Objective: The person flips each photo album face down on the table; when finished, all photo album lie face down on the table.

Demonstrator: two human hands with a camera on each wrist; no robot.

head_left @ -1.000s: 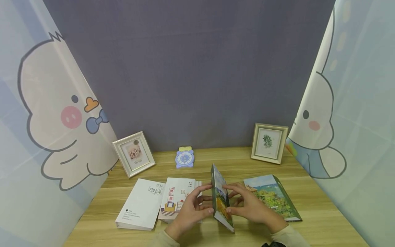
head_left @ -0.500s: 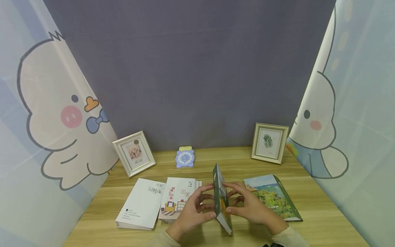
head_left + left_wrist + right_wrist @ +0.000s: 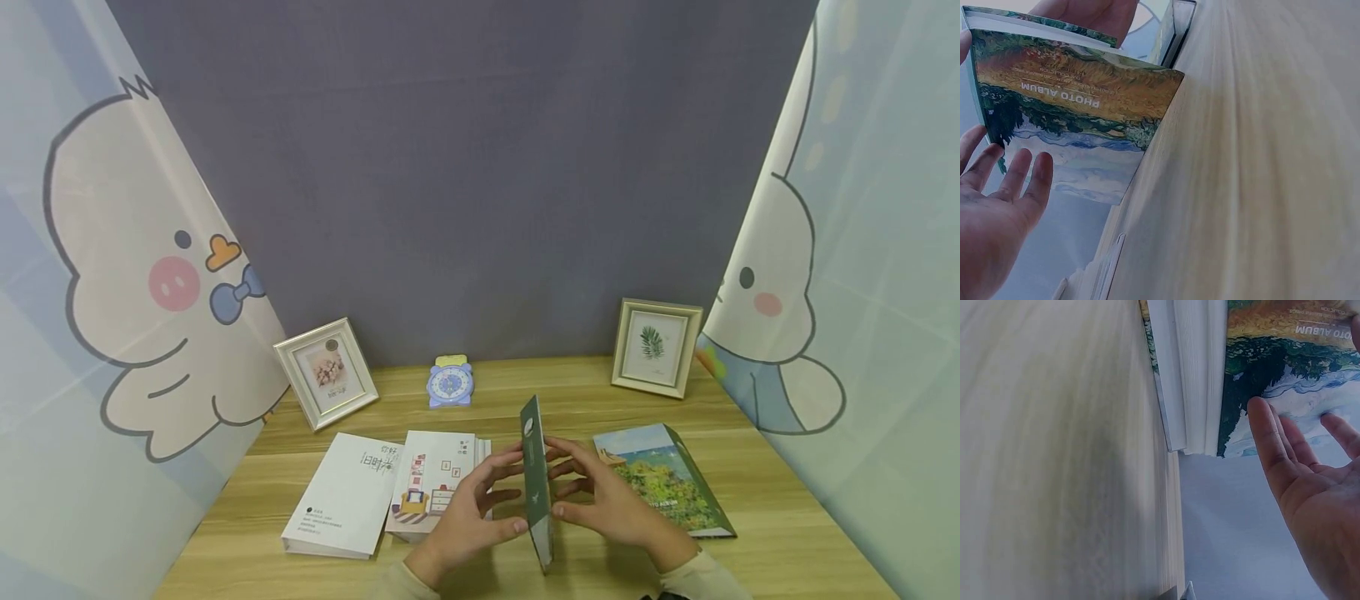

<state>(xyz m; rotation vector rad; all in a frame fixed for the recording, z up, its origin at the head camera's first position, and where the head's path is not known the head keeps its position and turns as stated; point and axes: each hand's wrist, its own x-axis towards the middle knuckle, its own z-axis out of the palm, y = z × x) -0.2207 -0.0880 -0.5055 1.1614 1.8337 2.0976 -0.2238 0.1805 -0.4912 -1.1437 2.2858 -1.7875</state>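
Observation:
A photo album (image 3: 534, 475) stands upright on its edge between both hands. Its dark green side faces the head camera, and its painted cover (image 3: 1079, 94) shows in the left wrist view. My left hand (image 3: 468, 512) is at the album's left side, fingers spread and loosely bent; whether its thumb touches the album is unclear. From the other side my right hand (image 3: 611, 504) has its thumb and fingers near the album. In the right wrist view the fingertips of this right hand (image 3: 1316, 469) lie against the painted cover, beside white page edges.
On the left lie a white album (image 3: 345, 496) and an album with a room drawing (image 3: 431, 479). A second painted album (image 3: 663, 479) lies at right. Behind are two picture frames (image 3: 326, 373) (image 3: 657, 347) and a blue toy clock (image 3: 450, 383).
The album between my hands has turned, so its painted cover has swung out of the head view and its green side shows. My hands have hardly moved.

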